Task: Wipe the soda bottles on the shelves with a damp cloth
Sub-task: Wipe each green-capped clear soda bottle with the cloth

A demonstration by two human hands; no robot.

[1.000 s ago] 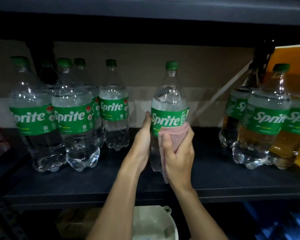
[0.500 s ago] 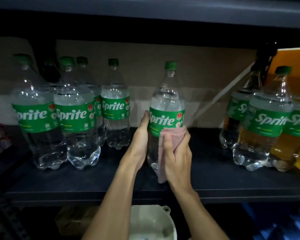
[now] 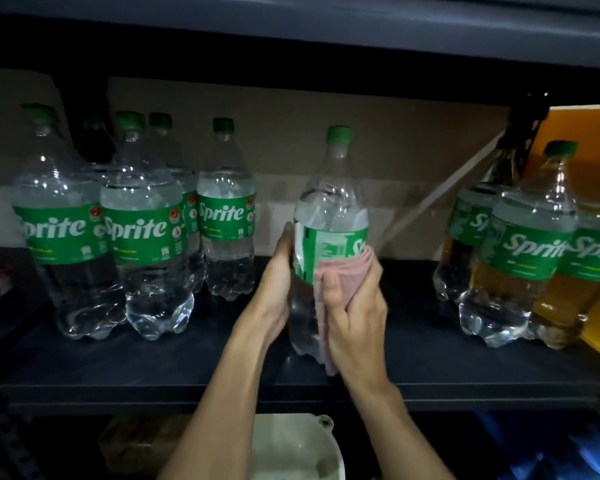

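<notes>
Step in hand: wiping centre bottle (image 3: pixel 329 202), upright on shelf (image 3: pixel 187 368), label seam facing camera. Left hand (image 3: pixel 274 289) at its 9 o'clock, fingers wrapped round side, steadying. Right hand (image 3: pixel 357 317) at 4 o'clock, fingers clenched on pink cloth (image 3: pixel 347 268), pressed to label's lower edge. Next, likely: rotate bottle, wipe unreached side (neck too), then move to clear bottles (image 3: pixel 142 237) at 9 o'clock or amber-looking bottles (image 3: pixel 527 254) at 3 o'clock.

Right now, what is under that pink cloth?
The pink cloth lies against the middle Sprite bottle, over the lower right of its green label and the clear wall below. The right hand presses it there. The surface directly beneath is covered.
</notes>
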